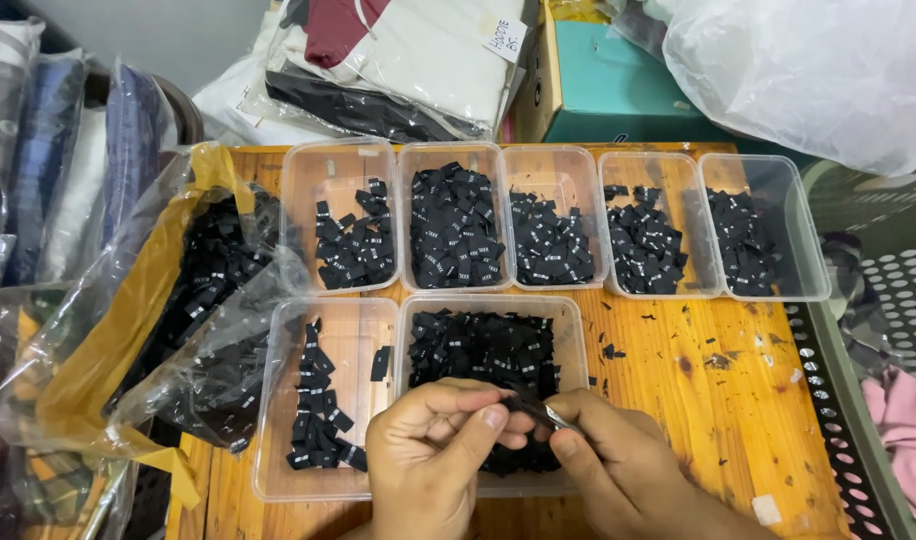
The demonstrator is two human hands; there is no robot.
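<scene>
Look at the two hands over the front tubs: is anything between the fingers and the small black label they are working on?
Nothing visible. The left hand and right hand meet directly at the black label, with a thin metal tool in the right fingers touching it, above the front tub of labels.

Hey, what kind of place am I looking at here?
Likely a small garment workshop or packing room: clear tubs of sorted black fabric labels on a wooden table, with bagged folded clothes stacked behind.
</scene>
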